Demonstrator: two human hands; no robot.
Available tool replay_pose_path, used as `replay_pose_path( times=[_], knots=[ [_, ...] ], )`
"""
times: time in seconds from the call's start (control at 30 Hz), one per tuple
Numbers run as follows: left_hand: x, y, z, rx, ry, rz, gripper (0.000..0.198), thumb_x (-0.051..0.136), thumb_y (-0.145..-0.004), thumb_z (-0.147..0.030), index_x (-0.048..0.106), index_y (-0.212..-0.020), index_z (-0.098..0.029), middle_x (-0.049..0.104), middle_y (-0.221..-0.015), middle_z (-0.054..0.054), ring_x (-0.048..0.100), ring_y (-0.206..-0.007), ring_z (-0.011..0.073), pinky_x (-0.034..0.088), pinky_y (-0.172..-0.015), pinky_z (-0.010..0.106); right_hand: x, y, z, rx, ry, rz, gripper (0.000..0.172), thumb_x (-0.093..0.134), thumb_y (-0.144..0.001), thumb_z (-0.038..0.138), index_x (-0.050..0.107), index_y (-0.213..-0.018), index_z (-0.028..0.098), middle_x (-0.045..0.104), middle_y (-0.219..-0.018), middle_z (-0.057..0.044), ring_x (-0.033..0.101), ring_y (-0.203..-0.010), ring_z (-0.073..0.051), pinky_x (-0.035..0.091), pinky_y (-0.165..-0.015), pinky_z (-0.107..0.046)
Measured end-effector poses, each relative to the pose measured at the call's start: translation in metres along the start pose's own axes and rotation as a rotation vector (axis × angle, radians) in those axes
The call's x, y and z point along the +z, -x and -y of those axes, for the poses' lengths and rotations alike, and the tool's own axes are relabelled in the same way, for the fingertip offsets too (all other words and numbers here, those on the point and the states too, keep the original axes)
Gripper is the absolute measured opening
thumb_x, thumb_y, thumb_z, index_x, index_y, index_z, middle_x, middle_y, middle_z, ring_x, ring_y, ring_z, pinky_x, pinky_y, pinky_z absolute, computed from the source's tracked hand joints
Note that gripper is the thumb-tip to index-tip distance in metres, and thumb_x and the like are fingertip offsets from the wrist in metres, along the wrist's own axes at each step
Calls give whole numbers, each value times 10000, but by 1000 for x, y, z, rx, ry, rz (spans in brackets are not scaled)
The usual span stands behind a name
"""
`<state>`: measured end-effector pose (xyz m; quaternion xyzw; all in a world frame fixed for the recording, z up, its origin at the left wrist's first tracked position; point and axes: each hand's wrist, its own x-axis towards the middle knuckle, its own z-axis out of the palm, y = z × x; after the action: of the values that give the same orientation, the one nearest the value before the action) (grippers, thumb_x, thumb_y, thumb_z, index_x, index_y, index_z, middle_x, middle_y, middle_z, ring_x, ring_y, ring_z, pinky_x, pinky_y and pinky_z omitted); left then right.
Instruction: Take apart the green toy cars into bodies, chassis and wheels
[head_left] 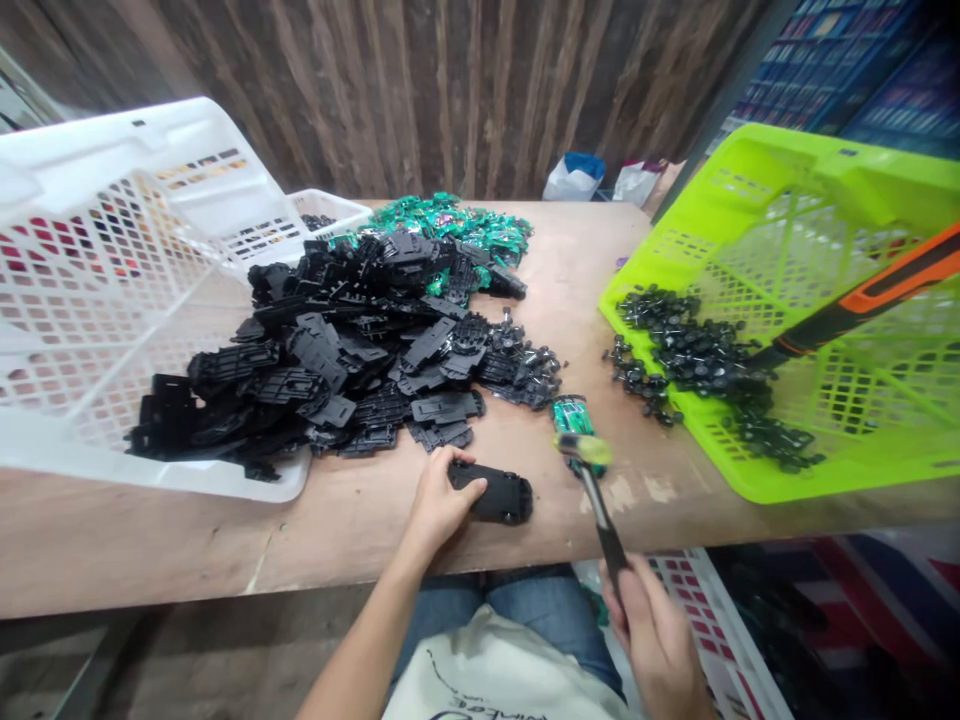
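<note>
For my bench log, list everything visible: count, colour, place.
White basket: one, white, left
Tray: one, white, back
Flat parts: many, black, centre-left
Shiny parts: many, green, back
Wheel parts: many, black, mainly right
Lime basket: one, lime, right
Tool handle: one, orange-black, right
Table: one, brown, centre
Bags: two, partly white, back
Wall: one, brown, back
Crate: one, white, lower right
Hammer: one, yellow-headed, centre-right
Toy car: one, green, near hammer
Held piece: one, black, centre
Left hand: one, bare, on held piece
Right hand: one, bare, gripping hammer
</note>
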<state>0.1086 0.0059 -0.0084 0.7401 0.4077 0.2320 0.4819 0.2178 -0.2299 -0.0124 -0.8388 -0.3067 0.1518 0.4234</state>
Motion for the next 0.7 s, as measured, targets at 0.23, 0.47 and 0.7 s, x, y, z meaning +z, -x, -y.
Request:
replay_pose_path(
  times=[0.23, 0.47, 0.7],
  knots=[
    [-13, 2, -18, 161, -78, 3, 349, 664, -692, -150, 538, -1013, -196, 536, -1030, 46, 530, -1020, 229, 426, -914, 398, -4, 4, -7, -73, 168, 175, 389, 303, -935, 459, 588, -798, 231, 635, -572, -49, 628, -531, -218, 446, -475, -282],
    [-24, 20, -64, 642, -96, 178, 539, 578, -769, -52, 413, -1242, -250, 488, -1198, 93, 486, -1156, 241, 430, -968, 396, 13, -72, 57, -461, -12, 58, 451, 439, -922, 372, 406, -1334, 193, 555, -1286, -139, 566, -1140, -235, 488, -925, -394],
    [-15, 28, -64, 575, -37, 126, 318, 510, -832, -77, 519, -1122, -207, 581, -1052, 74, 556, -996, 205, 455, -869, 324, 23, -86, 76, -721, -2, 54, 280, 462, -919, 269, 499, -1185, 187, 642, -1066, -116, 616, -1024, -230, 512, -868, -360]
  ],
)
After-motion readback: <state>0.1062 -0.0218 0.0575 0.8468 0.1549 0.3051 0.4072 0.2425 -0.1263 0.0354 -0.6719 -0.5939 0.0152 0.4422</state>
